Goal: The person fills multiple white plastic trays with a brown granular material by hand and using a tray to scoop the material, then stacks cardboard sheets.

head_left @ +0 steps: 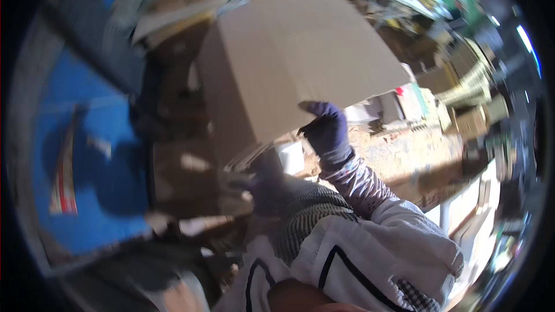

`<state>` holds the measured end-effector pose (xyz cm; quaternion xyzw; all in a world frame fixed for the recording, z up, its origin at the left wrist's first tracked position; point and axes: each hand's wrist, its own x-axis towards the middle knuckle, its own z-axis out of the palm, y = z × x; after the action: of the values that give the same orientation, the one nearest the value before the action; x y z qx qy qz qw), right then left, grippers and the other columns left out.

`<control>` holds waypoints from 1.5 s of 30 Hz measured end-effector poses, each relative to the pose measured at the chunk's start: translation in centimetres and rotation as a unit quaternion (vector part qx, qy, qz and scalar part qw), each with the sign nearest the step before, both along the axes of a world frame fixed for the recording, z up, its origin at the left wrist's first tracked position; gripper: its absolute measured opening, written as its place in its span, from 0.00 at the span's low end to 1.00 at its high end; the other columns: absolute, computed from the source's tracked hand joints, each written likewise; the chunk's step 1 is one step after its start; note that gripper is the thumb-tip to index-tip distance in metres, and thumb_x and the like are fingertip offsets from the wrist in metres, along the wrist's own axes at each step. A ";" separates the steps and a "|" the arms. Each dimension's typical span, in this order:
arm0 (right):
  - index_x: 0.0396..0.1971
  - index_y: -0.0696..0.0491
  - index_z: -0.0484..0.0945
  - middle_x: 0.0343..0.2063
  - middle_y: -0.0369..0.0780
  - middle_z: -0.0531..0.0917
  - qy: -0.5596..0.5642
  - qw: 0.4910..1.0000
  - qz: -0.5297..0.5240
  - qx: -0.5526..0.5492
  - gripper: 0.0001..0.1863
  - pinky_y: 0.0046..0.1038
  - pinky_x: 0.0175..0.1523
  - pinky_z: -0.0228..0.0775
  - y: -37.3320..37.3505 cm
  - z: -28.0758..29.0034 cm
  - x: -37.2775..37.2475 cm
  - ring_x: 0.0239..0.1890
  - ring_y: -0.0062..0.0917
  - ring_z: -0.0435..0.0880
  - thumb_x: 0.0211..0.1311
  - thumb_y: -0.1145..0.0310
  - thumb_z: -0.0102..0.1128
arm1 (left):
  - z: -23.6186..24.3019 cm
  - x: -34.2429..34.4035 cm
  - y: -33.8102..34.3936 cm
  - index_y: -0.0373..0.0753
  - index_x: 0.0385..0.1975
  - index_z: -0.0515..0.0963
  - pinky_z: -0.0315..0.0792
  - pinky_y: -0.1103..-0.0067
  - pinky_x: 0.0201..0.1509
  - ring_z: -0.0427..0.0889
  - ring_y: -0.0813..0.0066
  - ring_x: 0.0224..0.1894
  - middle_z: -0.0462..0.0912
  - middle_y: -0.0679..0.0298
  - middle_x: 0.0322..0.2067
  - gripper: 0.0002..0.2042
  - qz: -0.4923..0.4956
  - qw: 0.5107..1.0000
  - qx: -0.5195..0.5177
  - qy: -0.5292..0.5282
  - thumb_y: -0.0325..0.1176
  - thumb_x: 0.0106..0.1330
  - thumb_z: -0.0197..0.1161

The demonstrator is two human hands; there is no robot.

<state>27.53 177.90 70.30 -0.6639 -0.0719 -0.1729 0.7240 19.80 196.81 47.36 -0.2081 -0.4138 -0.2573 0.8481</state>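
A large brown cardboard box (312, 46), apparently folded flat, slants across the middle of the view, with a crease down its left part. At its near edge is my right hand (328, 133) in a dark purple glove, thumb over the board and the other fingers curled by the edge. My left hand (263, 188), also gloved, is lower and to the left, beside several layered cardboard edges (248, 157). Motion smears its fingers, and I cannot make out whether it holds anything. Patterned sleeves cover my forearms.
A worn wooden table (399, 153) lies to the right, with a white object (291, 157) near my hands. Small cartons (471, 121) and stacked goods crowd the right side. To the left is a blue surface (115, 179) with a red-and-white strip (63, 190) and a dark shadow.
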 end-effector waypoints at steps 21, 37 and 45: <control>0.16 0.51 0.60 0.21 0.34 0.60 -0.093 0.897 -0.116 0.417 0.14 0.28 0.38 0.53 -20.9 1.3 -17.6 0.29 0.24 0.58 0.58 0.69 0.51 | 21.4 2.6 -15.3 0.34 0.63 0.62 0.66 0.65 0.63 0.68 0.58 0.60 0.65 0.53 0.63 0.31 0.192 0.745 0.478 0.424 0.41 0.62 0.62; 0.55 0.58 0.71 0.54 0.46 0.76 -0.523 0.743 -0.417 -0.014 0.19 0.43 0.69 0.55 -53.1 -10.3 -43.1 0.61 0.34 0.71 0.71 0.65 0.41 | 23.3 2.6 -69.6 0.36 0.56 0.71 0.63 0.65 0.65 0.71 0.65 0.58 0.72 0.56 0.58 0.21 -0.097 0.885 0.415 -0.188 0.38 0.65 0.57; 0.44 0.58 0.78 0.47 0.44 0.80 -0.351 0.708 -0.594 0.150 0.16 0.41 0.59 0.65 -50.2 -13.6 -50.3 0.51 0.34 0.77 0.58 0.65 0.56 | 21.9 -9.3 -91.7 0.36 0.47 0.76 0.69 0.65 0.59 0.78 0.65 0.51 0.80 0.60 0.48 0.16 -0.400 0.776 0.452 -0.182 0.39 0.66 0.56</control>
<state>-22.78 127.74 56.67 -0.3437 0.1156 -0.7961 0.4846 10.50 105.15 69.24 0.1032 -0.2756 -0.7639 0.5743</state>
